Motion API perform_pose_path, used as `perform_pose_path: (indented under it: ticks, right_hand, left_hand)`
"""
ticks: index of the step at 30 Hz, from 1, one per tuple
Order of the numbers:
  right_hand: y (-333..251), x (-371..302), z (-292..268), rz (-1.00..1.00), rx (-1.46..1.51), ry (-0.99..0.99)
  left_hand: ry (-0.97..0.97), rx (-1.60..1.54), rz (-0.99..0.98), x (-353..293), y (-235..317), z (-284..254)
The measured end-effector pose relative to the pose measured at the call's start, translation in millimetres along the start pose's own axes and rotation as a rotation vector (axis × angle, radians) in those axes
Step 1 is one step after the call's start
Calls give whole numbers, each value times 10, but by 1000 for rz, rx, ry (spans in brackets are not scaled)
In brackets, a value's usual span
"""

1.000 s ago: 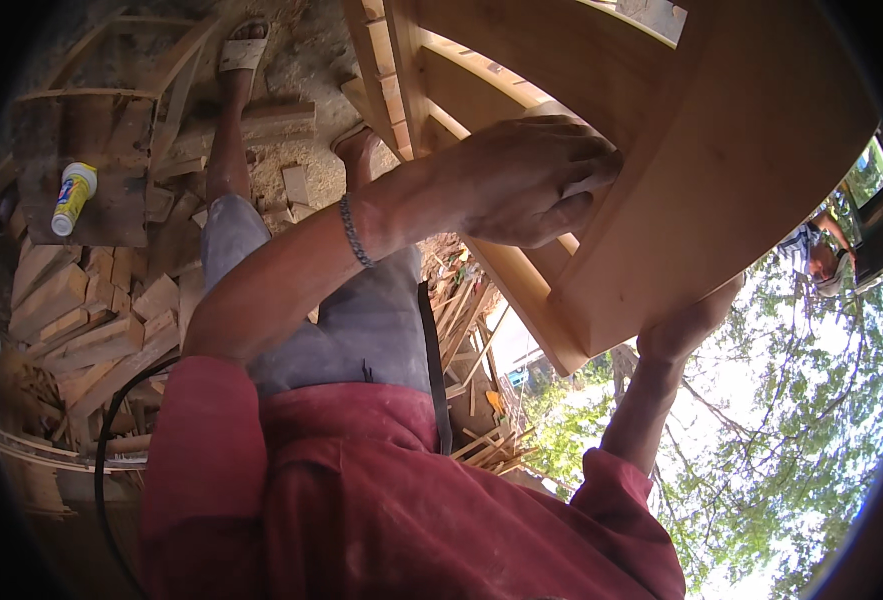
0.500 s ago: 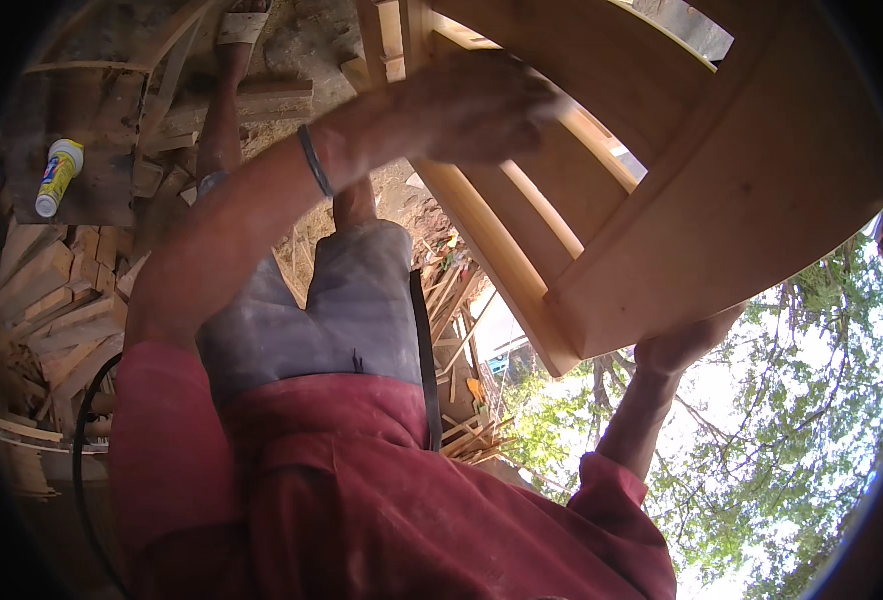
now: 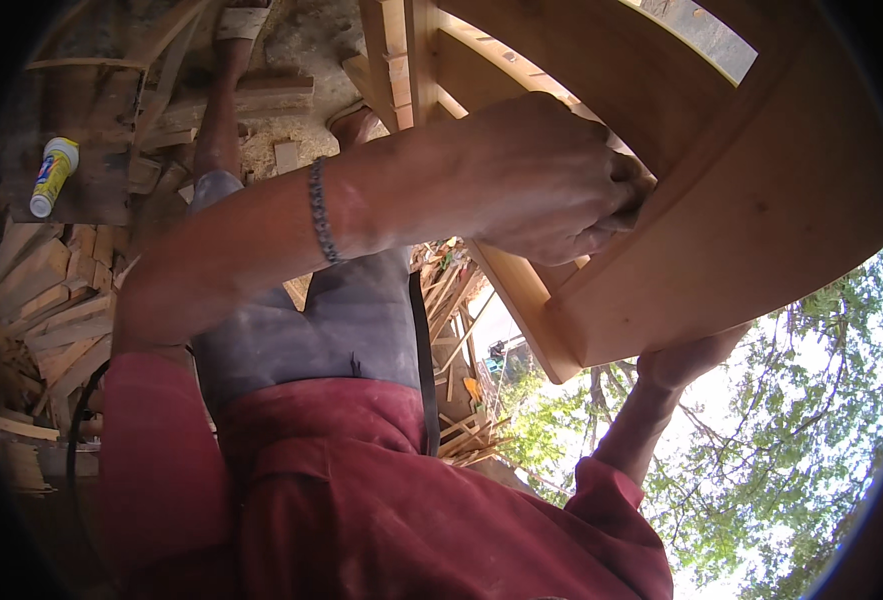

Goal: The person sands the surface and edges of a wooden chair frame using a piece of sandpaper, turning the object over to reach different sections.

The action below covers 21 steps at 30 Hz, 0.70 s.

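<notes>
A slatted wooden piece of furniture (image 3: 731, 220), pale brown, with a broad curved side panel and several bowed slats, fills the upper right and stands tilted. My left hand (image 3: 561, 185), a dark braided bracelet on its wrist, reaches across in front of the slats. Its fingers are curled together against the inner edge of the side panel; whatever they hold, if anything, is hidden. At the panel's lower edge is my right hand (image 3: 696, 357), wrist bent. Its fingers are out of sight behind the wood.
A yellow and white bottle (image 3: 55, 178) lies on a dark board (image 3: 91, 205) at the left. Below it is a stack of cut wood (image 3: 56, 300). Thin offcuts (image 3: 451, 300) litter the ground beside my legs. Tree foliage (image 3: 761, 450) shows at the lower right.
My left hand has moved right and down, from over the slats to the side panel's inner edge. The furniture has shifted slightly. My right hand stays at the panel's lower edge.
</notes>
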State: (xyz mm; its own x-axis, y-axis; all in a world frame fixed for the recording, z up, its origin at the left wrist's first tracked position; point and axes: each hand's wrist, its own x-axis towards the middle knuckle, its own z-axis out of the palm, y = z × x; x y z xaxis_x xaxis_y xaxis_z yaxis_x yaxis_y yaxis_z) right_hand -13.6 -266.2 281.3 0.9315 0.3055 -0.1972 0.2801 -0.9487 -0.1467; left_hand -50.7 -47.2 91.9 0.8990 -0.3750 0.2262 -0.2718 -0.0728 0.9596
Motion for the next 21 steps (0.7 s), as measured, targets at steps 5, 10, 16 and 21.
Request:
perform_pose_path:
  ticks: [5,10,16,21]
  right_hand:
    - [16,-28,27,203,121,43]
    - [-29,40,48,266,297,23]
    - [-57,123,12,146,315,-88]
    - [-156,123,132,234,407,40]
  left_hand:
    - [274,-148,21,-121,-10,212]
    - [263,104,-24,-434,-793,505]
    - [-43,-61,-450,-559,-1745,525]
    - [198,-99,-221,-355,-1119,610]
